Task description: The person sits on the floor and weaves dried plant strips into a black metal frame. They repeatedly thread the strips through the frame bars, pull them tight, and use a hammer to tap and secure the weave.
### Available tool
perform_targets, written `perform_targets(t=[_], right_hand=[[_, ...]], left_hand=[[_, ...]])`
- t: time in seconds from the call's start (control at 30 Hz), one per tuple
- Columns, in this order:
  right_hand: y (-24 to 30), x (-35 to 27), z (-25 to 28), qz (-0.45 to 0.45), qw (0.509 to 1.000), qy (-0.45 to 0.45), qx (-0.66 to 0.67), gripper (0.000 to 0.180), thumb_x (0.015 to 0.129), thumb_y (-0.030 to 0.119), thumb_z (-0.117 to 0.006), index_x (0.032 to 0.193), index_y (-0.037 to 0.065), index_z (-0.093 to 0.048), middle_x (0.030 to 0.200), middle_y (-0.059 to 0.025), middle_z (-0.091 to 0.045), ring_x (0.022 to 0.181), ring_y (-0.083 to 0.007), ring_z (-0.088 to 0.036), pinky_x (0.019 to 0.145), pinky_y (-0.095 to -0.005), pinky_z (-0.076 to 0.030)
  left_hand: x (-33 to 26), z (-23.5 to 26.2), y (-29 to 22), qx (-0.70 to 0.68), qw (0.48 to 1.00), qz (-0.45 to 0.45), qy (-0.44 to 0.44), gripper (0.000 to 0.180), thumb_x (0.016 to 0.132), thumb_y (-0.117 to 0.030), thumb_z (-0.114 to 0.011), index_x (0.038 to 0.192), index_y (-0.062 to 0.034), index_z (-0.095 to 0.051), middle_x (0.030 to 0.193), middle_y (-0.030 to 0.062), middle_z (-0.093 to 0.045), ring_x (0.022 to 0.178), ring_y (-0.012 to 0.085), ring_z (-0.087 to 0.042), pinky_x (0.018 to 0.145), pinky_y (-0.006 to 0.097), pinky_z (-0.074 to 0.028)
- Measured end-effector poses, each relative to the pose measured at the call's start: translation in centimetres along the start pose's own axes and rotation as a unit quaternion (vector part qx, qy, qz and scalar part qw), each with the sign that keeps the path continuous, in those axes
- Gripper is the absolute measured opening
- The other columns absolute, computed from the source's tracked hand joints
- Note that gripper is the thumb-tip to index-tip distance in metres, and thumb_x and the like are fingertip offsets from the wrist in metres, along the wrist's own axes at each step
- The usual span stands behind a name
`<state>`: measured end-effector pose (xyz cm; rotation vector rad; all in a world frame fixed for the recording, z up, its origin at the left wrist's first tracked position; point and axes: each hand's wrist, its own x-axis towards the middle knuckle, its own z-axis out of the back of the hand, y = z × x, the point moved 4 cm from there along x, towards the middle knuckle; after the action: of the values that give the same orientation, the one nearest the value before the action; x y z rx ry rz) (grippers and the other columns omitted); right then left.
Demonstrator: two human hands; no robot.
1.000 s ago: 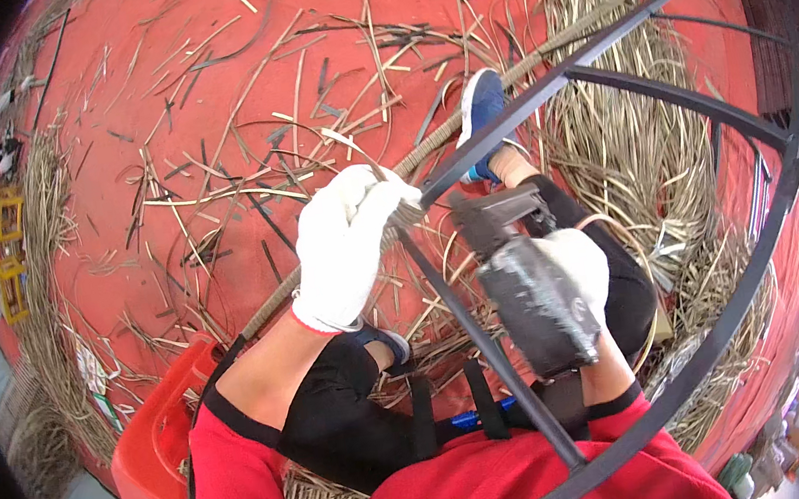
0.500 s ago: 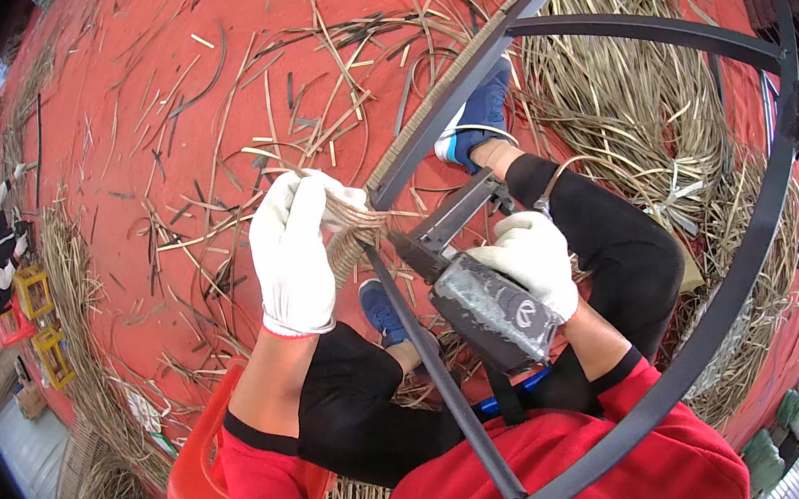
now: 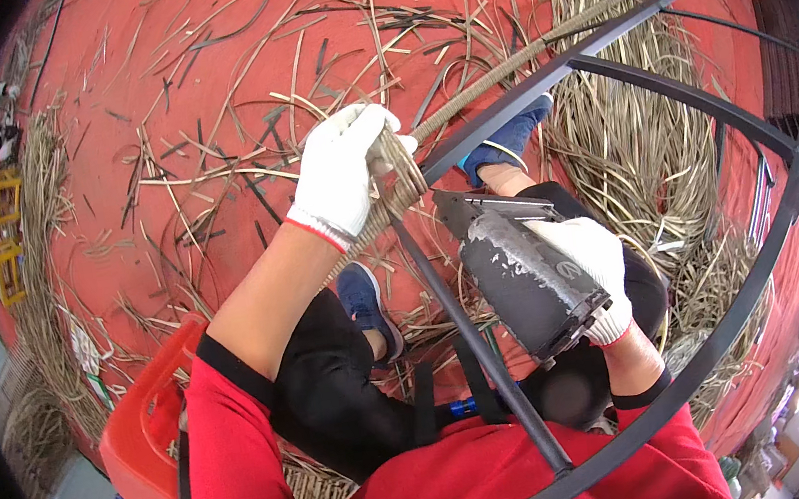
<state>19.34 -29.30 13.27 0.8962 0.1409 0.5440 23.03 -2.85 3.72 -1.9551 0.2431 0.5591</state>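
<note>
Black tool [image 3: 525,283] farther from strips [image 3: 402,172]

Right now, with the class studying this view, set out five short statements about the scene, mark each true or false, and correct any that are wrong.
1. The left hand and right hand are both gloved in white. True.
2. The right hand holds a bright yellow tool. False: the tool is dark, with worn pale patches.
3. The left hand holds thin brownish strips at the dark metal frame. True.
4. Two yellow crates stand at the picture's right. False: the crates are at the left.
5. A heap of loose strips lies on the red floor. True.
</note>
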Motion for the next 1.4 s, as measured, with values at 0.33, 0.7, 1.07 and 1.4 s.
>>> perform_targets(t=[0.33,0.7,1.07,1.4], right_hand=[[-0.6,0.0,-0.1,0.026,0.996,0.063,-0.063,0.048,0.074,0.032,-0.073,0.116,0.007,-0.07,0.091,-0.0105,-0.071,0.082,-0.0321,-0.067,0.074,-0.0407,-0.052],[-1.1,-0.7,-0.7,0.004,0.995,0.08,-0.053,0.053,0.07,0.03,-0.075,0.116,0.004,-0.069,0.1,-0.0113,-0.071,0.087,-0.0346,-0.066,0.08,-0.043,-0.051],[-0.8,-0.5,-1.1,0.019,0.992,0.083,-0.09,0.052,0.07,0.03,-0.075,0.115,0.005,-0.07,0.098,-0.0109,-0.072,0.086,-0.0339,-0.066,0.079,-0.0422,-0.051],[-0.6,-0.7,-1.1,0.01,0.991,0.096,-0.094,0.049,0.071,0.029,-0.075,0.114,0.007,-0.071,0.095,-0.0085,-0.072,0.086,-0.0316,-0.066,0.079,-0.0414,-0.05]], left_hand=[[-0.8,-0.9,-0.5,-0.022,0.999,-0.037,0.003,0.021,0.099,-0.023,-0.057,0.091,-0.0043,-0.063,0.078,0.0062,-0.064,0.073,0.0161,-0.067,0.062,0.028,-0.051],[-0.9,-3.7,-3.5,0.354,0.882,-0.312,0.014,0.024,0.093,-0.024,-0.054,0.081,-0.0045,-0.062,0.075,0.0139,-0.061,0.074,0.0322,-0.061,0.07,0.04,-0.048],[-0.5,-1.4,0.4,0.092,0.992,-0.03,0.077,0.026,0.1,-0.024,-0.056,0.083,-0.0051,-0.06,0.067,-0.0002,-0.057,0.06,0.0066,-0.054,0.055,0.023,-0.043],[-0.7,-3.1,-1.0,0.287,0.948,-0.11,0.08,0.034,0.096,-0.029,-0.053,0.08,-0.0011,-0.062,0.071,0.0131,-0.059,0.066,0.0248,-0.057,0.067,0.037,-0.047]])
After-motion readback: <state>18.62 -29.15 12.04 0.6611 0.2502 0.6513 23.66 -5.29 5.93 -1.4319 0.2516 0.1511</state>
